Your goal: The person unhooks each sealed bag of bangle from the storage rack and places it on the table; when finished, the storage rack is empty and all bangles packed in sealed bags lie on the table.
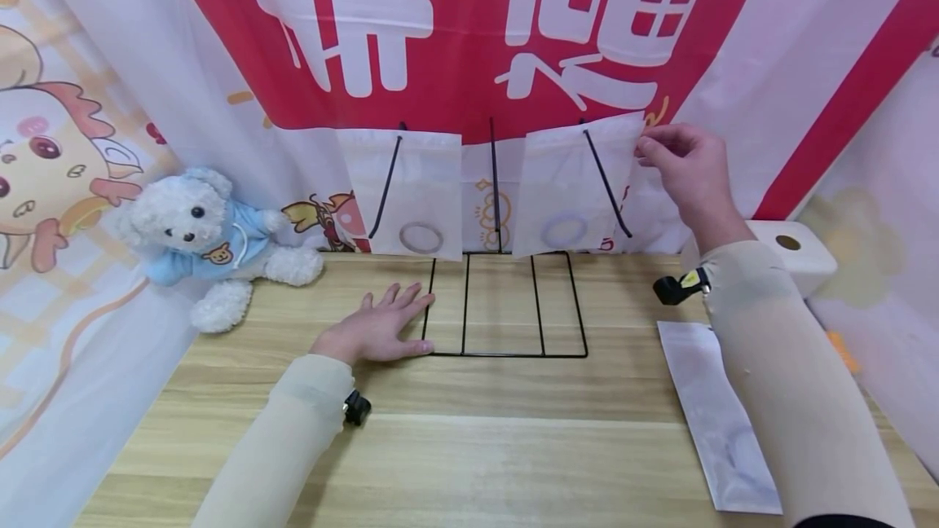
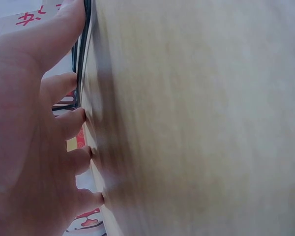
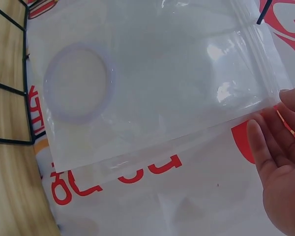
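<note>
Red-and-white cloth (image 1: 462, 80) hangs behind a pale wooden tabletop (image 1: 513, 463), on which we note a black wire rack (image 1: 506, 356). We find the right bag (image 1: 550, 186), translucent, with a pale ring (image 1: 563, 244) near its lower end, on the rack's right hook (image 1: 607, 184). Its long axis runs roughly upright, from that hook down toward the tabletop. We record the right hand (image 1: 685, 165) as the nearer: its thumb and fingers pinch the upper outer corner, so most of the bag lies left of and below those fingertips. We see the left hand (image 1: 385, 328) with its fingers spread apart, touching the left side of the rack's base. We observe a second bag (image 1: 433, 186) on the left hook (image 1: 385, 186), apart from both hands. We also note a flat packet (image 1: 715, 414) on the tabletop, partly hidden by the right sleeve (image 1: 792, 365).
</note>
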The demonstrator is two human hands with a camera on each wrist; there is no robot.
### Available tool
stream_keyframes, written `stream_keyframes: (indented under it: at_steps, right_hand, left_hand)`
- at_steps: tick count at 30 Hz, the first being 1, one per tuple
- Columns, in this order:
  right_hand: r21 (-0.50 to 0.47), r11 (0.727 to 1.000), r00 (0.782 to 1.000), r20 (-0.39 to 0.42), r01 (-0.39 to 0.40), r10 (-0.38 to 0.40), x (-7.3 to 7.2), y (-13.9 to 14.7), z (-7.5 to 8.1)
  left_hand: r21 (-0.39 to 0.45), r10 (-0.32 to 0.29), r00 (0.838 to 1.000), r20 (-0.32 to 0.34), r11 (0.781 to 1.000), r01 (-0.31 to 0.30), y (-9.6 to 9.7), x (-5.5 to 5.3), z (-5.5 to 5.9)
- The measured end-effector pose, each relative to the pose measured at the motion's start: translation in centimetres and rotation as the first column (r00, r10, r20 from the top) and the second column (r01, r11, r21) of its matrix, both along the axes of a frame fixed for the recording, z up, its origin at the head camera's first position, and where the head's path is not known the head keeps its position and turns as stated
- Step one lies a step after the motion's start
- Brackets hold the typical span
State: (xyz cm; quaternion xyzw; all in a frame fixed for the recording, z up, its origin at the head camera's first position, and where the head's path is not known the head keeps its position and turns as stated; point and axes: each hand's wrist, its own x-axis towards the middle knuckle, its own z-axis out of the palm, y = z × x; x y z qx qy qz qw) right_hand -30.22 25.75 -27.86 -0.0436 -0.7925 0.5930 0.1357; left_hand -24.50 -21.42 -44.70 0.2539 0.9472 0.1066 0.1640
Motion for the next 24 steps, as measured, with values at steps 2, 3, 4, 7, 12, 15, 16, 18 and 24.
stream_keyframes:
  at_steps: [2, 3, 4, 7, 12, 15, 16, 18, 24]
  right_hand:
    - [-0.001, 1.000, 1.000, -0.004, 0.007, -0.007, -0.06, -0.05, -0.02]
    - [-0.009, 1.000, 1.000, -0.004, 0.008, -0.008, -0.09, -0.06, -0.02]
    - [-0.015, 1.000, 1.000, -0.004, 0.009, -0.009, -0.11, -0.07, 0.00]
    - [-0.029, 0.999, 1.000, -0.001, 0.013, -0.013, -0.17, -0.08, 0.03]
    - [-0.039, 0.999, 1.000, 0.011, 0.015, -0.014, -0.14, -0.10, 0.12]
    - [-0.040, 0.999, 1.000, 0.020, 0.008, -0.007, -0.11, -0.05, 0.16]
    - [-0.038, 0.999, 1.000, 0.023, 0.005, -0.004, -0.10, -0.01, 0.17]
    - [-0.035, 0.999, 1.000, 0.029, -0.001, 0.002, -0.08, 0.08, 0.14]
    - [-0.019, 1.000, 0.999, 0.032, -0.020, 0.020, 0.01, 0.49, -0.01]
  left_hand:
    - [0.001, 0.000, 1.000, 0.000, 1.000, 0.000, -0.01, 0.01, 0.01]
    - [0.002, -0.001, 1.000, 0.000, 1.000, 0.001, -0.02, 0.02, 0.02]
    - [0.003, -0.001, 1.000, 0.000, 1.000, 0.001, -0.03, 0.02, 0.02]
    - [0.006, -0.001, 1.000, -0.001, 1.000, 0.001, -0.05, 0.05, 0.03]
    - [0.008, -0.001, 1.000, -0.002, 1.000, 0.001, -0.06, 0.07, 0.05]
    - [0.008, -0.001, 1.000, -0.001, 1.000, 0.001, -0.06, 0.07, 0.09]
    - [0.007, 0.000, 1.000, 0.000, 1.000, 0.000, -0.05, 0.07, 0.10]
    - [0.006, 0.001, 1.000, 0.003, 1.000, -0.001, -0.05, 0.07, 0.11]
    - [0.004, 0.003, 1.000, 0.008, 1.000, -0.003, 0.00, 0.06, 0.08]
